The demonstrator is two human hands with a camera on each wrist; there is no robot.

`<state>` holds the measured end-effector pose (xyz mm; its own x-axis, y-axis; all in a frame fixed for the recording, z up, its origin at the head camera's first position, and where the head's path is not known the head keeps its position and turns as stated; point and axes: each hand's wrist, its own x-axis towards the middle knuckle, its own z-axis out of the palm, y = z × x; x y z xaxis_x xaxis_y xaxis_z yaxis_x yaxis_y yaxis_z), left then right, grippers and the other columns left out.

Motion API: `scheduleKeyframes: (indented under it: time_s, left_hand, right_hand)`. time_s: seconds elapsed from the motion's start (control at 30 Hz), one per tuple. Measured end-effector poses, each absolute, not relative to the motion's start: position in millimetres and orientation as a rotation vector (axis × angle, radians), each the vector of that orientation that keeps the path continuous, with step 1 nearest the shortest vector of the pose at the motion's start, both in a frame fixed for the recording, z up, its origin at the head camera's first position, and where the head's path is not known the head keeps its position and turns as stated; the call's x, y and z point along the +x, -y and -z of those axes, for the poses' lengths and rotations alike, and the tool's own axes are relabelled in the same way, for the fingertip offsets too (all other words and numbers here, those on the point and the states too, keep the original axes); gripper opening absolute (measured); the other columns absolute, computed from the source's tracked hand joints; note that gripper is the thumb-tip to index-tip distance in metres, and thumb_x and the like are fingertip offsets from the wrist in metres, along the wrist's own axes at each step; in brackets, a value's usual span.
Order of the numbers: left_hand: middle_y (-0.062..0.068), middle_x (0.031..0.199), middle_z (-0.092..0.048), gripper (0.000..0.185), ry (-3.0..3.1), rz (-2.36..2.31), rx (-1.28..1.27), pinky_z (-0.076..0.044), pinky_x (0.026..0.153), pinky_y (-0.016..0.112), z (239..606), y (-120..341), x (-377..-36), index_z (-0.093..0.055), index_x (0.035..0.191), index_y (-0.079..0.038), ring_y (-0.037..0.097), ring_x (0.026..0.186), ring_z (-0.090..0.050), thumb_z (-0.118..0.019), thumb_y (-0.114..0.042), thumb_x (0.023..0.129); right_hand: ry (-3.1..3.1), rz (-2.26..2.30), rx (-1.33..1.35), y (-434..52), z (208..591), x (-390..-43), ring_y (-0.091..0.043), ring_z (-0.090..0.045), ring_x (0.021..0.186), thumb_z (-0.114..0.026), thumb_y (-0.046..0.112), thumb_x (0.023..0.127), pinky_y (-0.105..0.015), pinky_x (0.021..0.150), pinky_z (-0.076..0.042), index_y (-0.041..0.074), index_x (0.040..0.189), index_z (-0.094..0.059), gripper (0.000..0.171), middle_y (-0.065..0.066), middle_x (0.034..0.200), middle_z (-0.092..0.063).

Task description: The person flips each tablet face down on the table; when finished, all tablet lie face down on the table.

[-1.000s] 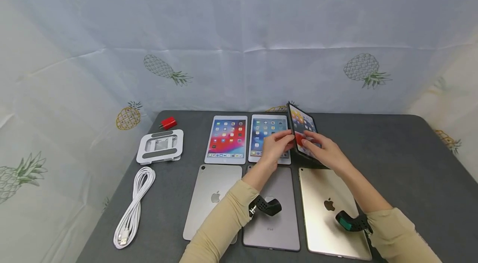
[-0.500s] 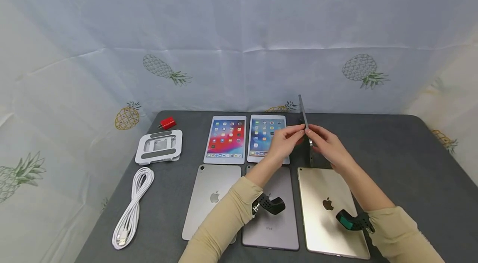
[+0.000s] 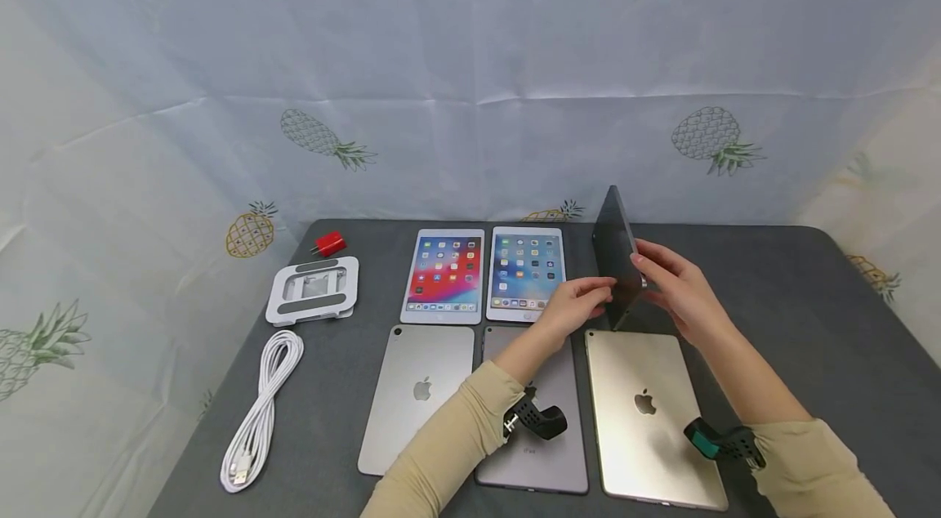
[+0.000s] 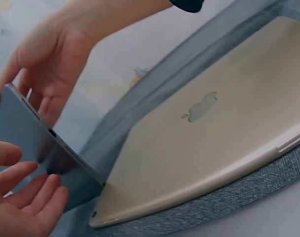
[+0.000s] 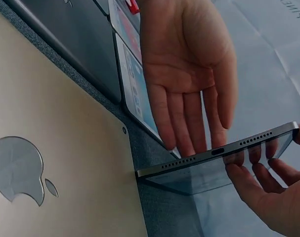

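Note:
A thin tablet (image 3: 616,248) stands on one edge behind the gold tablet (image 3: 654,420), its dark grey face turned left. My right hand (image 3: 680,289) grips its upper near part, thumb on the dark face and fingers on the other side. In the right wrist view, speaker holes and a charging port show along the held tablet's edge (image 5: 217,151). Close to the dark face is my left hand (image 3: 577,307), fingers extended and loosely bent, holding nothing. Whether its fingertips touch the tablet I cannot tell. The left wrist view shows those fingers (image 4: 38,197) beside the face.
Two small white tablets, one with a red-blue screen (image 3: 443,274) and one blue (image 3: 526,273), lie face up. A silver tablet (image 3: 415,387) and a grey tablet (image 3: 544,461) lie face down. Leftward are a folded stand (image 3: 314,291), red plug (image 3: 328,243) and white cable (image 3: 265,404).
The tablet, tilted with its lit screen showing, has swung upright and turned until its dark face shows. My left hand has come off its edge; my right hand keeps hold and has shifted right.

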<state>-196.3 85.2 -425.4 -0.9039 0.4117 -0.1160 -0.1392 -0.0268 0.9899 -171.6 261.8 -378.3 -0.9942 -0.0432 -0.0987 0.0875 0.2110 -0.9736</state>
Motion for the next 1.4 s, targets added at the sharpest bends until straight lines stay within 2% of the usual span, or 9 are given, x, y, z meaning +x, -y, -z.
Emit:
scheduleKeyframes:
  time_s: [0.13,0.27,0.5,0.93,1.0,1.1,1.2,1.23,1.4]
  left_hand:
    - [0.007,0.120,-0.067,0.031,-1.887,-1.933,0.286,-0.052,0.090,0.029,430,-87,-195,-0.065,0.125,-0.001,0.015,0.107,-0.063,-0.057,-0.014,0.098]
    - [0.007,0.121,-0.067,0.031,-1.903,-1.887,0.298,-0.052,0.091,0.029,433,-87,-194,-0.065,0.124,-0.001,0.015,0.107,-0.063,-0.057,-0.014,0.098]
    - [0.005,0.118,-0.068,0.030,-2.006,-1.779,0.334,-0.050,0.090,0.027,438,-87,-193,-0.067,0.122,-0.004,0.015,0.106,-0.063,-0.059,-0.017,0.097]
    - [0.005,0.118,-0.068,0.031,-2.095,-1.740,0.360,-0.048,0.091,0.024,438,-83,-191,-0.067,0.122,-0.004,0.013,0.108,-0.062,-0.060,-0.018,0.096]
    - [0.004,0.118,-0.068,0.031,-2.110,-1.741,0.357,-0.047,0.091,0.024,437,-81,-191,-0.067,0.122,-0.004,0.013,0.108,-0.062,-0.060,-0.018,0.096]
    - [0.003,0.117,-0.068,0.030,-2.152,-1.724,0.351,-0.047,0.089,0.023,436,-78,-191,-0.068,0.121,-0.006,0.011,0.105,-0.061,-0.060,-0.019,0.096]
    - [0.002,0.115,-0.069,0.029,-2.184,-1.714,0.345,-0.047,0.087,0.022,436,-76,-192,-0.069,0.120,-0.007,0.010,0.103,-0.061,-0.061,-0.020,0.095]
    - [0.001,0.115,-0.069,0.029,-2.192,-1.711,0.344,-0.047,0.086,0.022,436,-75,-192,-0.070,0.119,-0.007,0.009,0.103,-0.061,-0.062,-0.020,0.095]
    - [0.001,0.116,-0.068,0.030,-2.225,-1.683,0.353,-0.046,0.084,0.022,437,-74,-190,-0.070,0.120,-0.010,0.008,0.101,-0.059,-0.063,-0.021,0.093]
  right_hand:
    - [-2.402,1.928,0.049,-271,378,-167,-0.014,-0.041,0.126,-0.053,0.043,0.099,-0.030,0.096,-0.049,0.012,0.153,-0.031,0.067,-0.004,0.144,-0.039]
    - [-2.346,2.047,0.061,-279,379,-164,-0.004,-0.046,0.115,-0.057,0.038,0.098,-0.013,0.079,-0.050,0.011,0.153,-0.033,0.066,0.003,0.137,-0.044]
    - [-2.206,2.252,0.064,-293,383,-159,0.004,-0.057,0.100,-0.060,0.026,0.098,-0.013,0.076,-0.051,0.007,0.151,-0.035,0.062,0.013,0.123,-0.052]
    - [-2.132,2.294,0.112,-310,398,-156,0.005,-0.057,0.096,-0.059,0.021,0.099,-0.014,0.071,-0.048,0.003,0.152,-0.028,0.065,0.016,0.119,-0.053]
    - [-2.158,2.249,0.142,-312,402,-157,0.008,-0.056,0.097,-0.059,0.024,0.099,-0.013,0.072,-0.048,0.003,0.153,-0.027,0.066,0.015,0.123,-0.052]
    - [-2.210,2.153,0.189,-314,409,-159,0.013,-0.052,0.099,-0.058,0.029,0.098,-0.010,0.075,-0.046,0.005,0.153,-0.026,0.068,0.008,0.139,-0.047]
    - [-2.267,2.058,0.202,-316,416,-162,0.017,-0.049,0.098,-0.057,0.032,0.099,-0.008,0.077,-0.045,0.003,0.153,-0.024,0.069,-0.003,0.155,-0.033]
    - [-2.280,2.034,0.202,-317,419,-163,0.019,-0.049,0.097,-0.056,0.032,0.099,-0.007,0.078,-0.045,0.002,0.152,-0.023,0.069,-0.007,0.157,-0.028]
    - [-2.397,1.895,0.187,-319,430,-169,0.017,-0.050,0.101,-0.051,0.029,0.102,-0.008,0.080,-0.046,-0.004,0.151,-0.023,0.064,-0.023,0.154,-0.025]
